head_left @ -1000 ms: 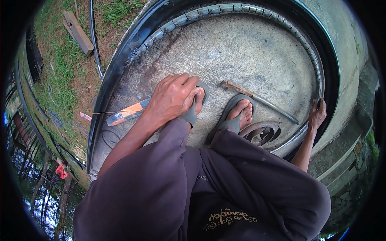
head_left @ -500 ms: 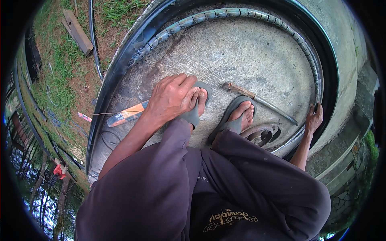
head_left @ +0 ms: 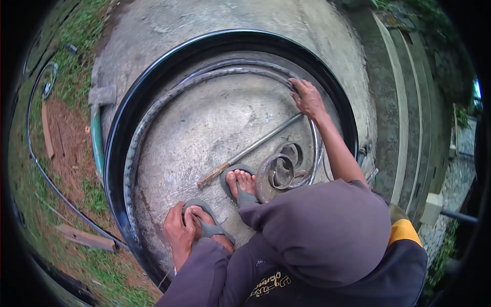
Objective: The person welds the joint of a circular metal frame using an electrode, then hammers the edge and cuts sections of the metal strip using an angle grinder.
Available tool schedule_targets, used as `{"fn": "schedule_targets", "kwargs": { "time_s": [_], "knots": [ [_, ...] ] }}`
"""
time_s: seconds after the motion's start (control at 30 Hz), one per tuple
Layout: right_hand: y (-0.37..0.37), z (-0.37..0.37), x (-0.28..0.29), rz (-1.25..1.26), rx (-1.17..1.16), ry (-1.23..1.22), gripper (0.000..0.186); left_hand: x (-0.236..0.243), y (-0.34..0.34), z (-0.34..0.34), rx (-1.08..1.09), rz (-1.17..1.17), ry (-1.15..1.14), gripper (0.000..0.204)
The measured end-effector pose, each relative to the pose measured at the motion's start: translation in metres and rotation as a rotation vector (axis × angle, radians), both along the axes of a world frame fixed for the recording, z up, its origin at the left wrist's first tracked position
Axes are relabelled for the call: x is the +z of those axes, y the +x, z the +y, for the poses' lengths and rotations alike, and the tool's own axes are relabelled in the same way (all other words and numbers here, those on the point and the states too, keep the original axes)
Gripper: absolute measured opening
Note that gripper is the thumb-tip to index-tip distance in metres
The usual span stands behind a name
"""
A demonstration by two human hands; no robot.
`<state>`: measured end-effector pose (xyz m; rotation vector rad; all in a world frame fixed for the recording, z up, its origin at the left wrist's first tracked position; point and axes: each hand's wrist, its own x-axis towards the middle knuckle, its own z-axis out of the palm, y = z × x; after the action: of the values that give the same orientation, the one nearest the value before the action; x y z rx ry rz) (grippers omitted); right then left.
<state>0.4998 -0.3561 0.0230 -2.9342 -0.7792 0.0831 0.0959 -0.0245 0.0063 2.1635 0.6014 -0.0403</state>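
My right hand (head_left: pixel 308 100) is closed around the right side of a bent, silvery metal tube (head_left: pixel 176 91) with a row of slits along its curve. This tube lies along the inside of a large black ring (head_left: pixel 116 138) with a raised rim. Down by my left foot, my left hand (head_left: pixel 178 233) rests loosely against the grey sandal (head_left: pixel 207 215), its fingers slightly bent and no object visible in them. Between my right hand and feet lies a long tool with a metal pipe shaft (head_left: pixel 255 146) and a rough brown end.
Rusty curled metal bands (head_left: pixel 279 171) lie beside my right foot. Concrete (head_left: pixel 194 123) forms the ground under the ring. Steps (head_left: pixel 394 102) run along the right. On the left are grass, a wooden plank (head_left: pixel 87 238), a dark hose (head_left: pixel 66 202) and a green pipe (head_left: pixel 97 140).
My view has turned, so the ring now shows almost whole. My right hand remains on the tube, now farther forward in view. My left hand stays by my left foot, lower in the picture.
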Motion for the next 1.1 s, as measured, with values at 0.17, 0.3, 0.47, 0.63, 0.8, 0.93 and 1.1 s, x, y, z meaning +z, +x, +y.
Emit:
{"fn": "schedule_targets", "kwargs": {
  "time_s": [0.17, 0.3, 0.47, 0.63, 0.8, 0.93, 1.1],
  "knots": [
    [-0.113, -0.129, -0.007, -0.253, -0.406, 0.165, 0.048, -0.002, 0.028, -0.006, -0.193, 0.084, 0.054, 0.021],
    [-0.262, -0.226, 0.006, -0.566, -0.981, 0.061, 0.056, -0.013, 0.049, 0.008, -0.418, 0.109, 0.117, 0.021],
    [-0.48, -0.323, -0.059, -0.347, -1.982, -0.002, 0.069, -0.032, 0.06, 0.031, -0.63, 0.216, 0.192, 0.021],
    [-0.512, -0.317, -0.087, -0.135, -2.25, -0.043, 0.07, -0.04, 0.061, 0.063, -0.758, 0.351, 0.322, 0.02],
    [-0.449, -0.394, -0.089, -0.298, -2.046, -0.09, 0.068, -0.048, 0.05, 0.091, -0.92, 0.51, 0.448, 0.02],
    [-0.341, -0.456, -0.085, -0.213, -1.767, -0.027, 0.07, -0.009, 0.041, 0.147, -0.983, 0.534, 0.534, 0.02],
    [-0.381, -0.608, -0.111, 0.156, -1.842, -0.168, 0.109, 0.107, 0.079, 0.128, -0.842, 0.523, 0.495, 0.018]
  ]
}}
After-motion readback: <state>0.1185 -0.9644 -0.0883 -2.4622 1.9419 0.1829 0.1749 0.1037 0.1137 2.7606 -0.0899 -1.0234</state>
